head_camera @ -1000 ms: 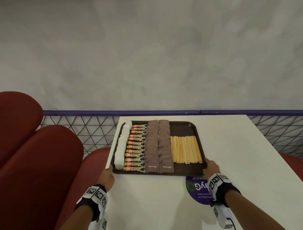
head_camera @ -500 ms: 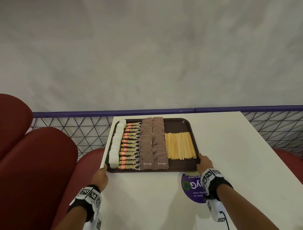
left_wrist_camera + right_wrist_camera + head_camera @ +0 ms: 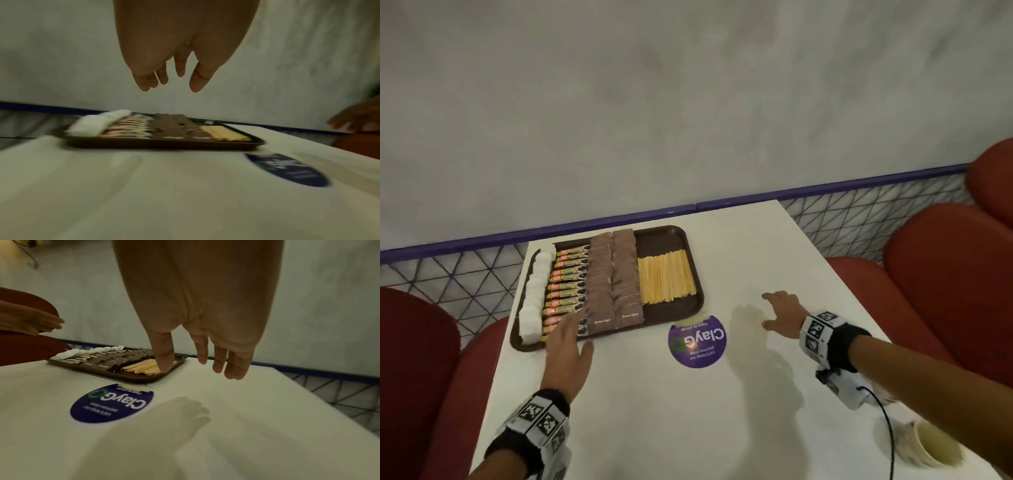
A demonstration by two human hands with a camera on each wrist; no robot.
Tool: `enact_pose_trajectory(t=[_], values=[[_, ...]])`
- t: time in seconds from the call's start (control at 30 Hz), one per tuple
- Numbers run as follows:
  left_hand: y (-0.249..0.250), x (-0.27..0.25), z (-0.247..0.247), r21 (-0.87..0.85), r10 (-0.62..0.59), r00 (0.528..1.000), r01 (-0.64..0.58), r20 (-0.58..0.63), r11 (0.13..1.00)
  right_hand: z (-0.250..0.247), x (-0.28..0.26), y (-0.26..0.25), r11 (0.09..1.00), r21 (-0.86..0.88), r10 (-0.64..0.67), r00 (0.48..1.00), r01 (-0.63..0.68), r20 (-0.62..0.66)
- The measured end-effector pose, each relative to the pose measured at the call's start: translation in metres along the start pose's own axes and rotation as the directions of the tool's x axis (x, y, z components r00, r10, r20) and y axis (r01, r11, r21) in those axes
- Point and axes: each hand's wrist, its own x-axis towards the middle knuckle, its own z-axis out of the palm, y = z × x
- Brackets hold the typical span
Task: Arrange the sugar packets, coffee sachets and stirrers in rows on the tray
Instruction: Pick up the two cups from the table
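A dark brown tray (image 3: 674,311) lies at the table's far left corner. On it, from left to right, run rows of white sugar packets (image 3: 536,294), coffee sachets (image 3: 566,287), brown sugar packets (image 3: 613,277) and wooden stirrers (image 3: 666,281). My left hand (image 3: 566,346) hovers with straight fingers above the tray's near edge and holds nothing. My right hand (image 3: 782,313) hangs open over bare table, right of the tray. In the left wrist view the left hand (image 3: 170,81) floats above the tray (image 3: 164,143). The right wrist view shows the right hand (image 3: 205,363) empty, with the stirrers (image 3: 141,367) behind it.
A round purple sticker (image 3: 697,344) is stuck to the white table (image 3: 688,411) just before the tray. A paper cup (image 3: 931,443) stands at the near right edge. Red seats (image 3: 945,291) flank the table, and a mesh rail (image 3: 859,222) runs behind it.
Both hands have let go of the tray's near corners and lifted off. The right hand moved right, away from the tray. The view has swung, so the tray sits further left.
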Motion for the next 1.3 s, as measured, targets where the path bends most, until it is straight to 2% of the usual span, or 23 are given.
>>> enact_pose_trajectory(t=[0.07,0.13,0.23,0.33,0.53,0.67,0.7,0.77,0.83,0.93,1.03,1.2,1.3], values=[[0.042,-0.014,0.032,-0.037,0.092,0.986,-0.088,0.137,0.995,-0.01,-0.022,0.035,1.0,0.002,0.031,0.999,-0.031,-0.007],[0.086,-0.029,0.063,-0.147,0.213,0.948,-0.182,0.238,0.972,-0.018,-0.044,0.065,0.997,0.015,0.071,0.997,-0.07,-0.024],[0.145,-0.048,0.111,-0.252,0.339,0.855,-0.255,0.393,0.934,-0.02,-0.077,0.107,0.985,0.039,0.17,0.985,-0.169,-0.016],[0.202,-0.067,0.159,-0.208,0.344,0.755,-0.274,0.558,0.939,-0.006,-0.108,0.143,0.959,0.043,0.278,0.96,-0.279,0.022],[0.295,-0.099,0.223,-0.205,0.39,0.586,-0.359,0.71,0.911,0.022,-0.149,0.181,0.945,0.103,0.283,0.934,-0.31,0.216],[0.328,-0.114,0.246,-0.257,0.42,0.505,-0.361,0.754,0.896,0.035,-0.158,0.191,0.944,-0.021,0.326,0.92,-0.33,0.217],[0.331,-0.117,0.251,-0.265,0.419,0.488,-0.355,0.765,0.897,0.036,-0.158,0.192,0.946,-0.012,0.317,0.911,-0.325,0.265],[0.334,-0.12,0.259,-0.273,0.416,0.471,-0.342,0.778,0.899,0.035,-0.156,0.194,0.913,0.122,0.317,0.866,-0.389,0.387],[0.334,-0.123,0.266,-0.28,0.402,0.494,-0.304,0.771,0.91,0.035,-0.153,0.198,0.895,0.215,0.273,0.862,-0.39,0.427],[0.332,-0.122,0.272,-0.307,0.393,0.558,-0.246,0.731,0.92,0.038,-0.144,0.205,0.946,0.161,0.209,0.907,-0.283,0.366],[0.321,-0.112,0.271,-0.343,0.383,0.614,-0.188,0.69,0.92,0.024,-0.131,0.205,0.975,0.072,0.169,0.912,-0.211,0.375],[0.289,-0.062,0.244,-0.375,0.322,0.777,-0.119,0.542,0.919,-0.004,-0.084,0.193,0.991,-0.124,0.09,0.959,-0.059,0.268],[0.263,-0.018,0.223,-0.371,0.253,0.865,-0.084,0.434,0.925,-0.022,-0.035,0.169,0.996,-0.092,0.014,0.982,0.003,0.187]])
